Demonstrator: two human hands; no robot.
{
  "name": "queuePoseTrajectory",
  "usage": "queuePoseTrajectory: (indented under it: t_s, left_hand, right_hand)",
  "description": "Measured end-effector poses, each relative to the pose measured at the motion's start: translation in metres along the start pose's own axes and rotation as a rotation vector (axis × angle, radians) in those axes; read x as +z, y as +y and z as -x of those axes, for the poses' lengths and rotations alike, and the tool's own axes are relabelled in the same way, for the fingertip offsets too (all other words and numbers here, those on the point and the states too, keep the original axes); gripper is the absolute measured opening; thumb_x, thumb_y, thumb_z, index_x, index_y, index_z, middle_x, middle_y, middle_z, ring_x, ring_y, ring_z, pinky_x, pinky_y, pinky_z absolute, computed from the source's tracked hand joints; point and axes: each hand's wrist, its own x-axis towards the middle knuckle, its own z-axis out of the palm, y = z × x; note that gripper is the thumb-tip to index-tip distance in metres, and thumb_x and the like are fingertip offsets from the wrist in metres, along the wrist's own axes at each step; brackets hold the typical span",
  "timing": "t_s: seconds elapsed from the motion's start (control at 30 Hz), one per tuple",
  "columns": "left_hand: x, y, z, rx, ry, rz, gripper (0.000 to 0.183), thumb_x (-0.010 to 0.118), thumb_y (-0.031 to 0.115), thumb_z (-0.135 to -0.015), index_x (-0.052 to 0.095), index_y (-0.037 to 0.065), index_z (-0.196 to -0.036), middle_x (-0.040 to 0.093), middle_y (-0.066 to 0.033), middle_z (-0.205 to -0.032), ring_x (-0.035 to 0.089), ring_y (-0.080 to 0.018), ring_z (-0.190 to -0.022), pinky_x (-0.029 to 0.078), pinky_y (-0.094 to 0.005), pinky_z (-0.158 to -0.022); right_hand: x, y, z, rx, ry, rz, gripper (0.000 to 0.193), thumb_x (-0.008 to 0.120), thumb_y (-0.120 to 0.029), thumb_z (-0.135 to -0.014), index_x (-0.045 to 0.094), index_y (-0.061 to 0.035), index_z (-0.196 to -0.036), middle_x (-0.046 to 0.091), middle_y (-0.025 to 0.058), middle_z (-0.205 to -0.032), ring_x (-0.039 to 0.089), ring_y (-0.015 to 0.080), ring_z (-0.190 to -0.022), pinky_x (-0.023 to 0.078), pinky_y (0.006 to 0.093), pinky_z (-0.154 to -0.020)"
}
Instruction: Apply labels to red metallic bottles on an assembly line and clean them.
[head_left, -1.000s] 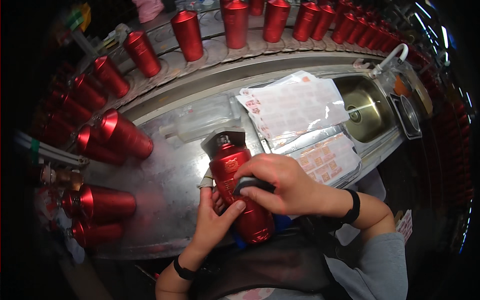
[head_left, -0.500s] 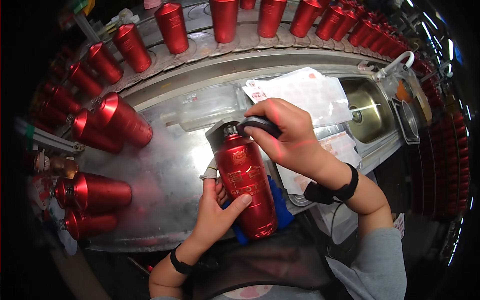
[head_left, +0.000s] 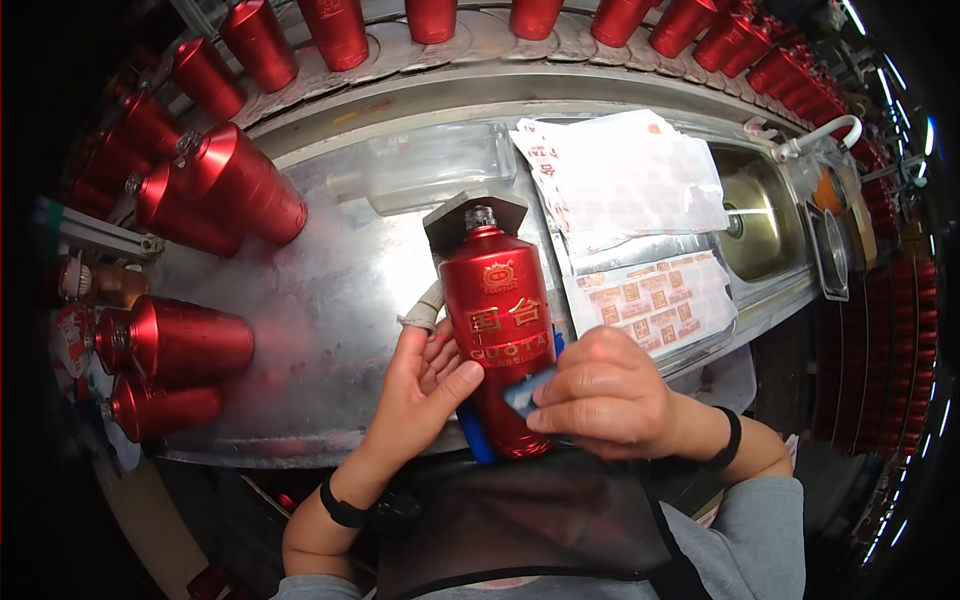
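Two hands grip one red bottle (head_left: 500, 330) at the steel table's (head_left: 320, 330) near edge: left hand (head_left: 425, 385) cupping its side, right hand (head_left: 605, 395) pinching a blue card (head_left: 528, 392) against it. Bare steel lies left of the bottle; sticker sheets (head_left: 650, 300) lie right.

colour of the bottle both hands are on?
Metallic red bottle with gold markings on its front, held between left hand and right hand; head view.

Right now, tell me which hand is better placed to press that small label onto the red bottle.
Probably the right hand: its fingertips pinch the small pale label against the red bottle. The left hand cradles the bottle's side, steadying it.
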Motion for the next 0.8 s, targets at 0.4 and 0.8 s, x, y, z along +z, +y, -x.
queuePoseTrajectory:
  t_s: [0.4,0.8]
  left_hand:
    - [0.004,-0.004,-0.003,0.05,0.054,-0.04,0.066,0.054,0.02,-0.102,0.02,0.002,-0.156,0.045,-0.0151,-0.146,0.046,-0.0189,-0.133,0.036,-0.0341,-0.111]
    - [0.015,0.002,-0.006,0.043,0.074,-0.041,0.075,0.065,0.018,-0.097,0.019,0.003,-0.155,0.043,-0.019,-0.146,0.047,-0.0233,-0.133,0.037,-0.0363,-0.112]
  right_hand:
    - [0.02,-0.013,-0.004,0.112,0.153,0.116,0.026,0.07,-0.004,-0.064,0.068,-0.0058,-0.089,0.061,0.0049,-0.083,0.061,0.0251,-0.079,0.048,0.0378,-0.066]
    - [0.009,0.052,0.012,0.99,0.573,-0.35,0.025,0.078,-0.015,-0.084,0.062,-0.0018,-0.098,0.063,0.0027,-0.084,0.059,0.0093,-0.076,0.05,0.0286,-0.067]
